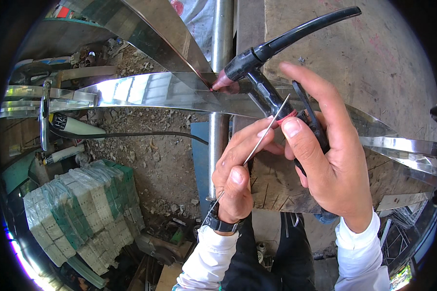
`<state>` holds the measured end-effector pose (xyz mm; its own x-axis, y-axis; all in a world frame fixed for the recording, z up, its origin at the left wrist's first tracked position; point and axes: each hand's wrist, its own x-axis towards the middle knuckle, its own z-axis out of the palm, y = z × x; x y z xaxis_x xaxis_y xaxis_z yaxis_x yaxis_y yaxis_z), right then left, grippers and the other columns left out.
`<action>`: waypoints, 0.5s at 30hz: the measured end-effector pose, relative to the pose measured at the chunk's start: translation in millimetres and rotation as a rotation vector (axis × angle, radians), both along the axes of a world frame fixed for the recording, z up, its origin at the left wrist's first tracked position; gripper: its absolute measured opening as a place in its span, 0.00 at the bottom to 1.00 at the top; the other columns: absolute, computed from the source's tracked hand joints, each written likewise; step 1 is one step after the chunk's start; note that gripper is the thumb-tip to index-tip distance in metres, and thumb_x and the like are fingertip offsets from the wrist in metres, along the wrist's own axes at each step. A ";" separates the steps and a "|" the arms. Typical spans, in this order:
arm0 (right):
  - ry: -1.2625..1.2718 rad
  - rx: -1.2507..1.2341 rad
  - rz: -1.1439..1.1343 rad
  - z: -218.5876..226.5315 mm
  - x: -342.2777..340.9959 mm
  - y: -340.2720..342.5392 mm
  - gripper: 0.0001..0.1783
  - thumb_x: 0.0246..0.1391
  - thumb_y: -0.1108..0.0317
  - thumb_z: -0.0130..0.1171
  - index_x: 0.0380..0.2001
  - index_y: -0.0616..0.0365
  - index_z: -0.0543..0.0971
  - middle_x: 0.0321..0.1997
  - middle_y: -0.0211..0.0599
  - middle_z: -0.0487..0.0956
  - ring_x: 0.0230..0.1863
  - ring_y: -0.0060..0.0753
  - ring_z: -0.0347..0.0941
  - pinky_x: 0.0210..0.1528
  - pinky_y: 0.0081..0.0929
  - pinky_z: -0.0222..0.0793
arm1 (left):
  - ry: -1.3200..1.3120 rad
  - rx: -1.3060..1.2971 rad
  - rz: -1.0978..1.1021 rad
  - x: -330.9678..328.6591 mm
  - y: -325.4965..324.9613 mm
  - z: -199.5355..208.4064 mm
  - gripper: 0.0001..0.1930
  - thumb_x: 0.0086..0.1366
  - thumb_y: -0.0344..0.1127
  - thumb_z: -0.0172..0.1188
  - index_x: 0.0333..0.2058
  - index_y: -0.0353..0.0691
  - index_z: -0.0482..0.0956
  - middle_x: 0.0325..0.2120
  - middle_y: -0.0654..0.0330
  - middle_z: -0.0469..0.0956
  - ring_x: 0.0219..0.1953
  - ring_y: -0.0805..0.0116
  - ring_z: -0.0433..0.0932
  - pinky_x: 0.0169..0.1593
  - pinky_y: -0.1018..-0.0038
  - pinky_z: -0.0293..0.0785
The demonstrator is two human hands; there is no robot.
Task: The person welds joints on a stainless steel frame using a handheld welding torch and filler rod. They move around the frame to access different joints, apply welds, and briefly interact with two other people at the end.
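Observation:
My right hand (332, 150) is wrapped round the handle of a black TIG welding torch (264, 80), index finger raised off it. The torch's pinkish nozzle (223, 81) points left, its tip at the spot where two polished metal strips meet. One shiny strip (141, 92) runs sideways; the other strip (172, 36) slants down from the upper left. Between thumb and fingers, my left hand (235, 169) pinches a thin welding rod (277, 115). The rod's upper end rises in front of the torch handle, and the left fingertips are close to the right hand.
A round metal pipe (221, 34) passes upright beneath the strips, beside a worn wooden tabletop (378, 53). At left, a metal clamp (45, 116) stands at the strips' ends. Below are white canisters (77, 126), a black cable (150, 134) and a plastic-wrapped stack (82, 208) on gravelly ground.

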<state>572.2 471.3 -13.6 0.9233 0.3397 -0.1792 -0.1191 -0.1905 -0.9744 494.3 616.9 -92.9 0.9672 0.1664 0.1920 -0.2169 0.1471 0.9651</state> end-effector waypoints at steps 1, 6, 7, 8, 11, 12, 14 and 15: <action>-0.005 -0.003 0.000 -0.7 -0.1 0.0 0.29 0.71 0.58 0.54 0.71 0.52 0.66 0.33 0.26 0.77 0.24 0.10 0.67 0.20 0.12 0.60 | 0.000 -0.002 0.004 -0.2 -0.4 -0.4 0.33 0.79 0.57 0.38 0.60 0.33 0.78 0.61 0.40 0.74 0.46 0.57 0.82 0.56 0.60 0.75; -0.040 -0.004 0.028 -4.2 0.9 -0.4 0.29 0.71 0.58 0.54 0.71 0.53 0.67 0.34 0.26 0.77 0.24 0.10 0.66 0.20 0.13 0.60 | -0.036 -0.056 0.005 -3.4 -1.3 -4.5 0.33 0.78 0.57 0.40 0.63 0.31 0.73 0.61 0.38 0.73 0.51 0.54 0.80 0.59 0.58 0.73; -0.033 0.014 0.028 -5.2 0.6 -0.5 0.29 0.71 0.58 0.54 0.71 0.52 0.66 0.32 0.26 0.77 0.23 0.10 0.65 0.19 0.13 0.59 | -0.018 -0.061 0.022 -3.6 -1.3 -1.9 0.34 0.78 0.57 0.41 0.63 0.31 0.73 0.60 0.38 0.74 0.51 0.54 0.81 0.59 0.58 0.74; -0.027 0.023 0.024 -7.0 0.5 -2.0 0.30 0.71 0.57 0.54 0.71 0.52 0.66 0.31 0.26 0.76 0.22 0.10 0.64 0.19 0.13 0.59 | 0.000 -0.074 0.036 -3.0 -3.1 -1.2 0.34 0.78 0.57 0.42 0.63 0.31 0.72 0.59 0.37 0.74 0.50 0.54 0.81 0.58 0.58 0.75; 0.015 0.012 -0.023 -5.2 -1.3 -3.0 0.30 0.70 0.56 0.54 0.72 0.50 0.65 0.26 0.26 0.74 0.18 0.10 0.62 0.19 0.14 0.58 | 0.066 -0.024 0.155 -7.5 -2.2 1.1 0.34 0.77 0.57 0.43 0.63 0.29 0.72 0.57 0.35 0.76 0.45 0.55 0.83 0.55 0.60 0.77; 0.025 0.016 -0.033 -4.6 -1.6 -1.8 0.31 0.70 0.55 0.55 0.72 0.50 0.65 0.25 0.26 0.73 0.17 0.10 0.62 0.19 0.14 0.58 | 0.144 0.045 0.245 -9.5 -1.3 8.5 0.35 0.76 0.57 0.44 0.62 0.27 0.72 0.55 0.36 0.78 0.42 0.57 0.83 0.50 0.63 0.79; 0.031 0.022 -0.050 -3.6 -1.5 -0.6 0.31 0.70 0.55 0.55 0.72 0.49 0.65 0.24 0.26 0.73 0.16 0.10 0.61 0.19 0.14 0.58 | 0.170 0.171 0.337 -13.3 7.8 15.2 0.29 0.77 0.50 0.43 0.58 0.30 0.77 0.52 0.45 0.81 0.42 0.63 0.82 0.49 0.66 0.78; 0.030 0.020 -0.052 -3.3 -1.1 -0.7 0.31 0.70 0.55 0.55 0.72 0.49 0.65 0.24 0.26 0.73 0.17 0.10 0.61 0.19 0.14 0.58 | 0.184 0.242 0.368 -14.5 13.2 17.2 0.28 0.77 0.49 0.44 0.58 0.30 0.78 0.51 0.45 0.81 0.42 0.63 0.82 0.48 0.67 0.78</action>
<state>571.1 470.6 -16.9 0.9343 0.2948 -0.2006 -0.1573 -0.1642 -0.9738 479.9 630.1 -75.7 0.8739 0.4760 0.0989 -0.0351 -0.1411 0.9894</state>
